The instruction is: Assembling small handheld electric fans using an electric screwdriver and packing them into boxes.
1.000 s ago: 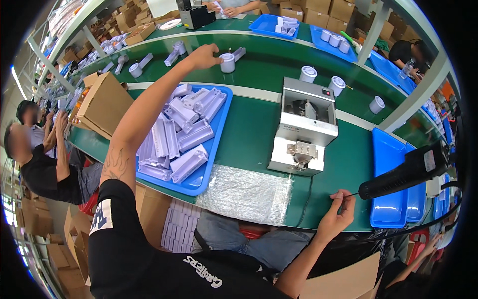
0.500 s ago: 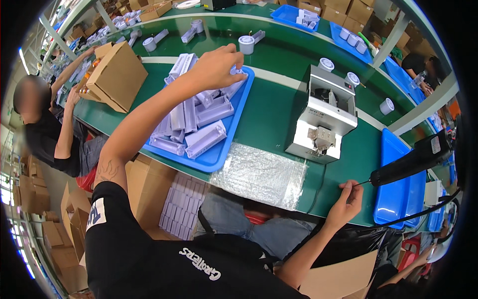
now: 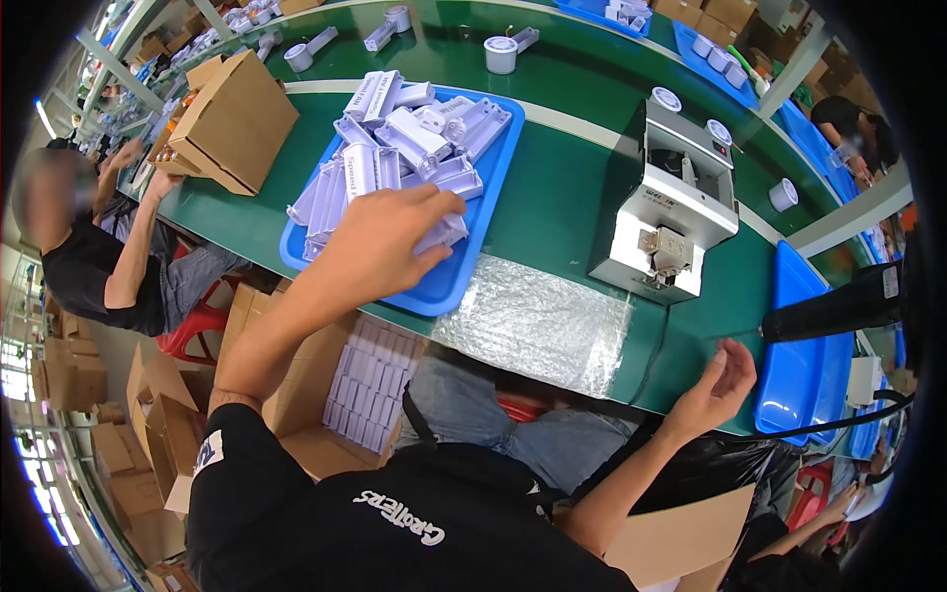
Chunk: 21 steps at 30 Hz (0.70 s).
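My left hand [image 3: 390, 237] is over the near right part of a blue tray [image 3: 456, 296]. Its thumb and fingers close around the sides of a white plastic housing [image 3: 446, 233], whose far part the fingers cover. More long, trough-shaped white housings [image 3: 380, 168] are heaped in the tray, some with printed faces. At the right, my right hand [image 3: 718, 390] hovers by the table's front edge, palm partly up and fingers loosely bent, with nothing visible in it. Just beyond it is the tip end of a black electric screwdriver [image 3: 824, 314].
A silver machine [image 3: 669, 212] stands right of centre, with a clear plastic sheet [image 3: 538, 321] taped in front. An open cardboard box [image 3: 232, 123] stands at the left near a co-worker. Round white parts [image 3: 501, 56] sit on the green belt. A blue tray [image 3: 789, 395] lies far right.
My left hand has come from the tray's far right corner back to its near part, onto a housing. My right hand has left the screwdriver's tip, its fingers loosening. The whole view has shifted slightly.
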Each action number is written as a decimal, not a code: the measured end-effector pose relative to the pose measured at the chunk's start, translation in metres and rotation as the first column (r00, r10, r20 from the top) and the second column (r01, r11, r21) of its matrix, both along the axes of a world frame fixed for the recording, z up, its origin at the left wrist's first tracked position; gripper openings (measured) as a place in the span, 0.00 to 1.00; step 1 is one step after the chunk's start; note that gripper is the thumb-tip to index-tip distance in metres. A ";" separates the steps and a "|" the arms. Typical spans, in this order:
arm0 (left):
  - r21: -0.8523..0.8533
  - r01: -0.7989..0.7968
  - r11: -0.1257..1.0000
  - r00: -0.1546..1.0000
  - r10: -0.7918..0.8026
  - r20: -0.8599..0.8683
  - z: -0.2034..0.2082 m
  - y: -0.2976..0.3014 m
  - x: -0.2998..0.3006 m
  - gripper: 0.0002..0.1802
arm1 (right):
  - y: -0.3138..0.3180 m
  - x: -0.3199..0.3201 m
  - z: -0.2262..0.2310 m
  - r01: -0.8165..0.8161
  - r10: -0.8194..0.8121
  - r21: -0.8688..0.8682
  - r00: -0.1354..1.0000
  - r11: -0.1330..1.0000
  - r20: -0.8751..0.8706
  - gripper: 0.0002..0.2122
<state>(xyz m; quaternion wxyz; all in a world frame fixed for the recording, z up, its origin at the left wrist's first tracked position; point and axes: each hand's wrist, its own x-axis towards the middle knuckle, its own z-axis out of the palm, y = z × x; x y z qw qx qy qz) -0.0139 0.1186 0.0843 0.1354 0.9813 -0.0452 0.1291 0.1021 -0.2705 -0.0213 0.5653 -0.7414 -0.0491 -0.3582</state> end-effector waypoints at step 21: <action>-0.972 -0.068 0.227 0.990 -0.108 -0.094 -0.076 -0.140 0.033 0.16 | 0.051 -0.058 0.024 -0.320 0.931 0.908 0.326 0.270 -0.162 0.22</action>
